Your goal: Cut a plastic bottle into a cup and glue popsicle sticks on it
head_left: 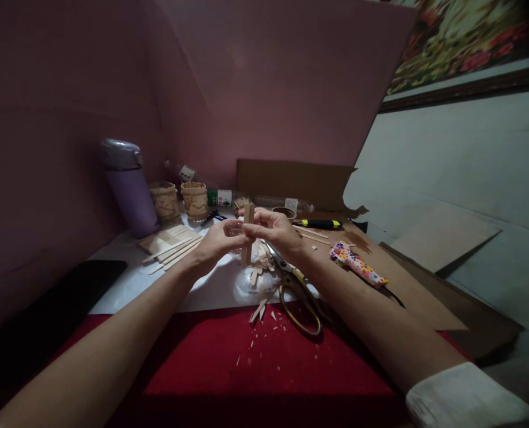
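My left hand (pixel 222 242) and my right hand (pixel 276 230) meet near the middle of the view. Between their fingertips a flat wooden stick (pixel 248 235) stands upright, pinched from both sides. Something clear, partly hidden by my fingers, shows behind the left fingertips. Scissors (pixel 301 303) with gold-coloured handles lie just below my right hand. Beside the blades are cut stick pieces (pixel 261 261). A fan of whole wooden sticks (pixel 170 245) rests to the left of my left hand.
Behind stand a purple flask (pixel 131 190) and two stick-decorated cups (pixel 195 201) (pixel 164 202). Plastic bottles (pixel 268 202) lie at the back. On the right are a yellow-black cutter (pixel 320 224) and a flowered glue gun (pixel 358 264) on cardboard (pixel 407 297). Wood chips dot the red cloth (pixel 229 362).
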Motion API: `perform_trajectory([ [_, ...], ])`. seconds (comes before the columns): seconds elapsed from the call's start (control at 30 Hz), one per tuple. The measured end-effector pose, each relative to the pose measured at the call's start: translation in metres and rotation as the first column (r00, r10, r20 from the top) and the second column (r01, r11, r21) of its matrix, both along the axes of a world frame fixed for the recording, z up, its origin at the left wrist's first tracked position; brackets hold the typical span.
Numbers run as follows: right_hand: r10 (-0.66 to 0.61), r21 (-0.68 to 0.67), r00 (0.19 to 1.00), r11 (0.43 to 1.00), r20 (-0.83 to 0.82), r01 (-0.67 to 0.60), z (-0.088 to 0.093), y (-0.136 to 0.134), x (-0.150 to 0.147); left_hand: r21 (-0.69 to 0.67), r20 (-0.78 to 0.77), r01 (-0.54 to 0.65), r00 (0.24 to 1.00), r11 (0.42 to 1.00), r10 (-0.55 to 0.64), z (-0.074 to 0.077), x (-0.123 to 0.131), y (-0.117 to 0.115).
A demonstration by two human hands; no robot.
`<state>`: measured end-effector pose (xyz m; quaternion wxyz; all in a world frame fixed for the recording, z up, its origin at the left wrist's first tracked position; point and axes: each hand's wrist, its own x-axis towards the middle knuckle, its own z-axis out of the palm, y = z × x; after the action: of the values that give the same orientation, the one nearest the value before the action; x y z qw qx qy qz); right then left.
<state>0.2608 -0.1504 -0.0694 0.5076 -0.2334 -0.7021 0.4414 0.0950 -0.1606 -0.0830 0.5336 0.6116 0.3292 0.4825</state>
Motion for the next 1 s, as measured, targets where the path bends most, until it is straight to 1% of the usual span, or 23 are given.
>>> perform_trajectory([
  [0.1,0.021,-0.002,1.000,1.000,0.002,-0.021,0.0020,-0.0014,0.0011,0.007,0.003,-0.037,0.999,0.999,0.037,0.0024,0.0004,-0.0020],
  [0.23,0.025,-0.037,0.999,0.999,-0.019,-0.026,0.0070,-0.0056,0.0033,-0.001,0.021,-0.074,0.997,0.997,0.074,0.0041,0.0009,-0.0036],
  [0.4,0.011,-0.064,0.999,0.998,-0.033,-0.013,0.0091,-0.0071,0.0040,0.005,0.045,-0.066,0.997,0.998,0.065,0.0052,0.0021,-0.0049],
  [0.57,0.007,-0.042,0.999,0.999,-0.045,-0.009,0.0090,-0.0066,0.0035,0.003,0.054,-0.071,0.996,0.997,0.071,0.0071,0.0030,-0.0061],
  [0.83,-0.028,-0.024,0.999,0.999,0.021,0.029,0.0102,-0.0069,0.0049,0.019,0.026,-0.098,0.995,0.995,0.098,0.0069,0.0030,-0.0047],
  [1.0,-0.010,-0.023,1.000,1.000,-0.008,0.010,0.0084,-0.0057,0.0045,0.039,0.009,-0.098,0.995,0.994,0.098,0.0057,0.0029,-0.0052],
])
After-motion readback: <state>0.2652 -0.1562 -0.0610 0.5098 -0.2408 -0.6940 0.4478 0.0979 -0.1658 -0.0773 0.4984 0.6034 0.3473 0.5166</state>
